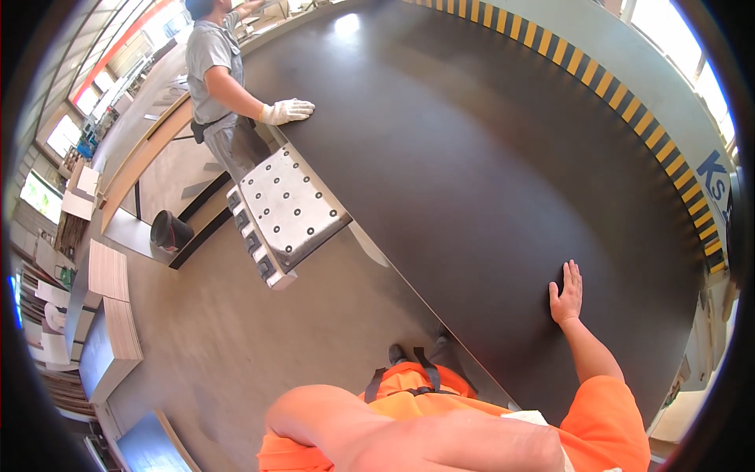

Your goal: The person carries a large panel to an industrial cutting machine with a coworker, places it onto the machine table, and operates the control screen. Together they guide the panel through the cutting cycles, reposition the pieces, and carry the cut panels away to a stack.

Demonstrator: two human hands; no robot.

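Note:
My right hand [568, 295] lies open on a large dark, smooth sheet [464, 181] at the right, fingers extended. My left arm [338, 425] crosses the bottom edge very close to the camera; its fingers cannot be made out. A white cloth-like item [523, 418] shows behind it. A co-worker in grey [212, 71] stands at the upper left, one white-gloved hand [287, 112] on the sheet's edge. Beside that edge is a pale metal plate [287, 204] with several dark round fittings.
A machine beam with yellow-black striping [629, 110] curves behind the sheet. At left stand a wooden-edged frame [126, 177], a dark bucket [169, 232] and stacked boards [110, 338]. Concrete floor [197, 330] lies below the sheet's near edge.

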